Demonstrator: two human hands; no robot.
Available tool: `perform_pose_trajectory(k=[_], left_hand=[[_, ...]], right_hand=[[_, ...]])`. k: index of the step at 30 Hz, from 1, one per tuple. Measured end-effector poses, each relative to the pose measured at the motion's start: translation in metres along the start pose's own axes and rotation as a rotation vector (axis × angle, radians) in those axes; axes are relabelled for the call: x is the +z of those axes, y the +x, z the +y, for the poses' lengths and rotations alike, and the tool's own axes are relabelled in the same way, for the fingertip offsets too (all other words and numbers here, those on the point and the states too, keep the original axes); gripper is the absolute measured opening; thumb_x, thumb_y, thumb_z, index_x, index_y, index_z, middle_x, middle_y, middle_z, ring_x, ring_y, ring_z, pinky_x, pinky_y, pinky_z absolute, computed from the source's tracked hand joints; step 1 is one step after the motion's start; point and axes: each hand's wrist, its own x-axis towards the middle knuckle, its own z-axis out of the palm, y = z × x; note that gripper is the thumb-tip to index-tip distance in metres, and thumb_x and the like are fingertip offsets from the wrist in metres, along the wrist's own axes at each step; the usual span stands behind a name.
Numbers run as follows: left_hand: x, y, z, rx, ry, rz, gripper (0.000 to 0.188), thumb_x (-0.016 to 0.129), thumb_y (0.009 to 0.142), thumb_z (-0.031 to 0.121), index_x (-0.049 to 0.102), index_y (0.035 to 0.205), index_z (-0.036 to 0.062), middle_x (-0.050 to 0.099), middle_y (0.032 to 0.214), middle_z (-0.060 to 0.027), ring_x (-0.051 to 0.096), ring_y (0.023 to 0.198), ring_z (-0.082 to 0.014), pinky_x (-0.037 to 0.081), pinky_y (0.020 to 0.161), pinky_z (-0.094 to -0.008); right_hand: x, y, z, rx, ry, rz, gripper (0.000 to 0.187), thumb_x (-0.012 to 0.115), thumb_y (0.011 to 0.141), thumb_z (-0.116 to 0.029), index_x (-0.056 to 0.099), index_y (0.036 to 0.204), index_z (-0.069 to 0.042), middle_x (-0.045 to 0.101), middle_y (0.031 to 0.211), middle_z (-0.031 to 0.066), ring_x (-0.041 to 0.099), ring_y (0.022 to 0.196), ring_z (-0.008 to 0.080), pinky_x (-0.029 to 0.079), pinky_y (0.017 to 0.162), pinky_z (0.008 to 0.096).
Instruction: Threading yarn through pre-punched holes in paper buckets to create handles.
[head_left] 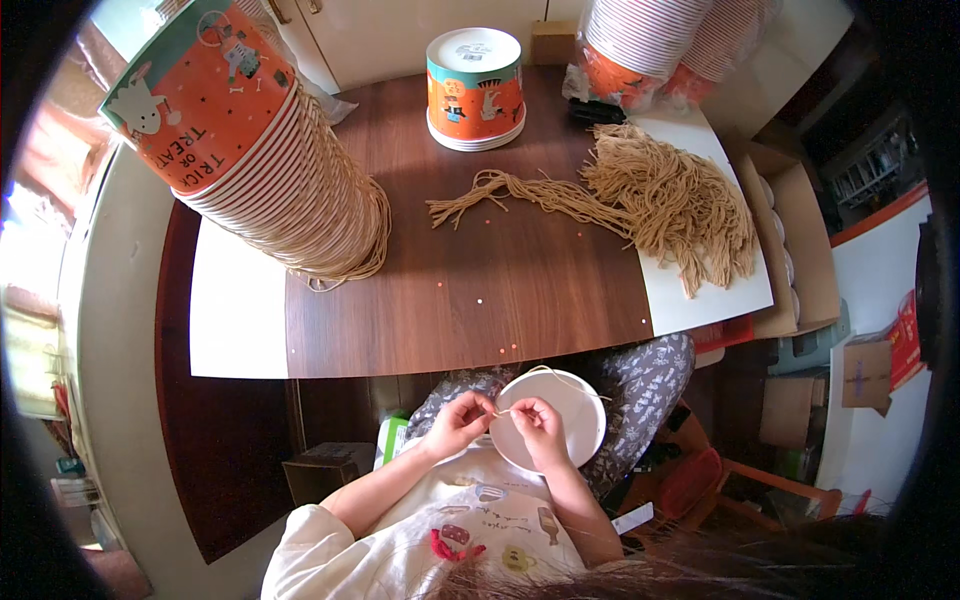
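Observation:
On my lap rests a paper bucket (582, 432), its round white face turned up. A thin tan cord (560, 374) runs along its far edge toward the right side. Over the bucket's near left part, my left hand (460, 424) and my right hand (538, 430) meet, fingertips pinched on the cord between them. Whether a knot is there is too small to tell. Ahead on the table, two or more nested orange and green buckets (476, 95) stand upside down. A tall leaning stack of similar buckets (250, 130) with cord handles rises at the left.
A loose pile of tan cords (680, 200) lies at the table's right, one bunch trailing left. Bagged bucket stacks (640, 40) stand behind it, near a black object (597, 112). An open cardboard box (800, 250) adjoins the right edge. Small dots lie scattered on the brown table (400, 320).

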Motion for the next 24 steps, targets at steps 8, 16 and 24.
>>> perform_pose_trajectory(k=[8,16,24], left_hand=[[-0.005,0.0,-0.005,0.003,0.102,-0.007,0.006,0.053,0.085,0.002,0.053,0.09,0.0047,0.047,0.079,0.0062,0.037,0.062,0.0018,0.031,0.053,-0.0139],[0.002,-0.002,0.034,0.364,0.724,0.094,0.013,0.062,0.073,0.004,0.059,0.085,0.0056,0.055,0.08,-0.007,0.052,0.072,-0.0207,0.044,0.063,-0.0303],[0.008,-0.007,0.038,0.471,0.989,0.06,0.026,0.065,0.067,0.007,0.063,0.092,0.0118,0.055,0.081,-0.0061,0.054,0.076,-0.0249,0.046,0.065,-0.0341]], right_hand=[[-0.002,0.002,-0.003,0.065,0.127,0.006,0.005,0.057,0.084,-0.008,0.057,0.084,-0.003,0.058,0.077,-0.002,0.05,0.066,0.0013,0.039,0.059,0.0144],[0.001,0.0,-0.006,0.071,0.062,-0.03,0.007,0.058,0.083,-0.005,0.057,0.09,-0.003,0.061,0.078,0.0016,0.049,0.061,0.0024,0.039,0.054,0.015],[-0.001,0.002,-0.007,0.015,0.028,-0.126,0.011,0.058,0.084,-0.005,0.049,0.089,-0.004,0.056,0.076,0.0001,0.051,0.067,0.0036,0.041,0.057,0.0164]])
